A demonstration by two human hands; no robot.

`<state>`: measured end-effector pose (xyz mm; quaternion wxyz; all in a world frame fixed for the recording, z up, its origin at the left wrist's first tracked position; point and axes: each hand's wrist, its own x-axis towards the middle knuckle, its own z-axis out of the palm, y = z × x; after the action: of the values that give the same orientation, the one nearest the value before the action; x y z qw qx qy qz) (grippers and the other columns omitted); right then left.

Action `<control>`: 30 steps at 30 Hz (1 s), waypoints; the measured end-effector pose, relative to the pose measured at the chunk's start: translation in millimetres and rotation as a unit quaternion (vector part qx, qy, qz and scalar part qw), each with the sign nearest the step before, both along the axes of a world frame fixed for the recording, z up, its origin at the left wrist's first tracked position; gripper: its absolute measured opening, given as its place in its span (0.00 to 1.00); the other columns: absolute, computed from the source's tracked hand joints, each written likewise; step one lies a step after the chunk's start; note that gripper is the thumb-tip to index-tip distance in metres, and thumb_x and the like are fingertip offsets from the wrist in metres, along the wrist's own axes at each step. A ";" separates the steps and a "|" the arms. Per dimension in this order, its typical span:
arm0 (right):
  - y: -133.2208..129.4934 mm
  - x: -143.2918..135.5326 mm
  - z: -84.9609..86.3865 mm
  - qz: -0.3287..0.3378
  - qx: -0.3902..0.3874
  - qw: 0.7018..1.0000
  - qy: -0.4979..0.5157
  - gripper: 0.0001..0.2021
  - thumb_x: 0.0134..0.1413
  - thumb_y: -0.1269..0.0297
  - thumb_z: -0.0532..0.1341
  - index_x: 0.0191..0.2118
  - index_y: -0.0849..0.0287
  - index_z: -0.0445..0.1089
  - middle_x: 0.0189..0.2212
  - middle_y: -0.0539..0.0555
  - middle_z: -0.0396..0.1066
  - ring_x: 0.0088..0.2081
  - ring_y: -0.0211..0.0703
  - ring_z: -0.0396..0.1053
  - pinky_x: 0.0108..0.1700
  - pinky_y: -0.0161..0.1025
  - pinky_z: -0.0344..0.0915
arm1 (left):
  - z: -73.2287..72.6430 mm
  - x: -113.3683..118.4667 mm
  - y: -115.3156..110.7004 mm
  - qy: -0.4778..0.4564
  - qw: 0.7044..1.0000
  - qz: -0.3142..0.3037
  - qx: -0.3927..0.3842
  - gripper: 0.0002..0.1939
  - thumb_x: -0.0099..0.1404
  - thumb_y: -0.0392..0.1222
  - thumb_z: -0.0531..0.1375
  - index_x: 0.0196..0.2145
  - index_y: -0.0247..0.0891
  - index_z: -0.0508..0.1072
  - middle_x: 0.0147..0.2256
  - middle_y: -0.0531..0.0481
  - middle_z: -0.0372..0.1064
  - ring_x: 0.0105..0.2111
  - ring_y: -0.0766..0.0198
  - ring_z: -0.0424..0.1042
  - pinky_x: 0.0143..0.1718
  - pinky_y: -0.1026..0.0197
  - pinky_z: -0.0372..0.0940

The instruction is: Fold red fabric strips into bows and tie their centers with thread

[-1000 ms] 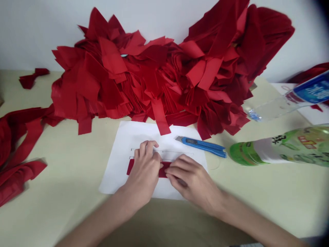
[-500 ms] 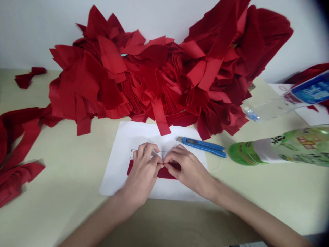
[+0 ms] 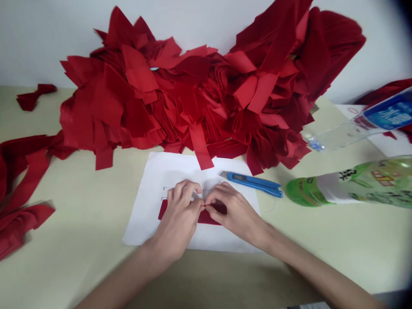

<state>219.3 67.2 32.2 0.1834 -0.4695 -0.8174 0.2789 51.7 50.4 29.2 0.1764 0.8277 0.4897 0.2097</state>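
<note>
A dark red strip of fabric (image 3: 209, 218) lies across a white sheet of paper (image 3: 141, 223) that has thin printed lines. Over the strip's middle, my left hand (image 3: 180, 210) pinches with thumb and forefinger, its other fingers curled. My right hand (image 3: 230, 206) pinches at the same spot, so the fingertips of both hands meet. Whatever sits between the fingertips is too small to make out. Just beyond my right hand, a blue box cutter (image 3: 254, 183) rests with its tip on the paper's edge, a bit of blade showing.
A large heap of red fabric strips (image 3: 180, 98) stands against the wall behind the paper. More red strips (image 3: 25, 184) lie at the left. On the right are a green-labelled bottle (image 3: 350, 182) and a clear bottle with a blue label (image 3: 363, 122), both on their sides.
My hands keep the same pinch over the red strip, with only a tiny shift of the fingers. The view has slid very slightly.
</note>
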 end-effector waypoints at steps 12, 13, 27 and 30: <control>-3.0 -3.5 -0.3 -0.044 -0.008 0.999 0.021 0.07 0.47 0.77 0.59 0.26 0.58 0.68 0.25 0.49 0.67 0.32 0.40 0.61 0.36 0.39 0.61 | -2.9 -1.6 -0.7 -0.002 1.000 -0.002 0.002 0.12 0.66 0.28 0.52 0.30 0.37 0.71 0.45 0.46 0.62 0.47 0.54 0.55 0.40 0.52 0.55; -3.1 -3.5 -0.2 -0.047 -0.010 0.999 0.023 0.07 0.47 0.77 0.59 0.26 0.58 0.68 0.24 0.49 0.67 0.32 0.40 0.61 0.36 0.38 0.61 | -2.9 -1.8 -0.8 -0.001 1.000 -0.003 0.002 0.11 0.66 0.28 0.52 0.30 0.37 0.71 0.45 0.46 0.62 0.47 0.54 0.55 0.40 0.52 0.55; -1.7 -3.9 4.4 -0.041 0.002 0.999 0.011 0.08 0.48 0.78 0.59 0.25 0.58 0.69 0.22 0.48 0.66 0.30 0.39 0.62 0.34 0.37 0.61 | 1.0 -6.2 5.4 0.016 0.999 -0.043 0.012 0.12 0.63 0.26 0.53 0.27 0.37 0.72 0.44 0.46 0.63 0.48 0.54 0.57 0.40 0.51 0.57; -1.6 -2.8 2.6 -0.034 0.008 0.999 0.011 0.08 0.49 0.78 0.59 0.25 0.58 0.69 0.23 0.48 0.67 0.31 0.39 0.62 0.35 0.38 0.61 | 3.7 -7.0 6.7 0.036 0.997 -0.069 0.022 0.12 0.61 0.23 0.53 0.29 0.35 0.71 0.43 0.45 0.63 0.48 0.55 0.58 0.40 0.52 0.57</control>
<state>216.5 65.6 34.8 0.2057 -0.4925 -0.8012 0.2708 44.7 57.0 33.0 0.1544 0.8701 0.4331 0.1774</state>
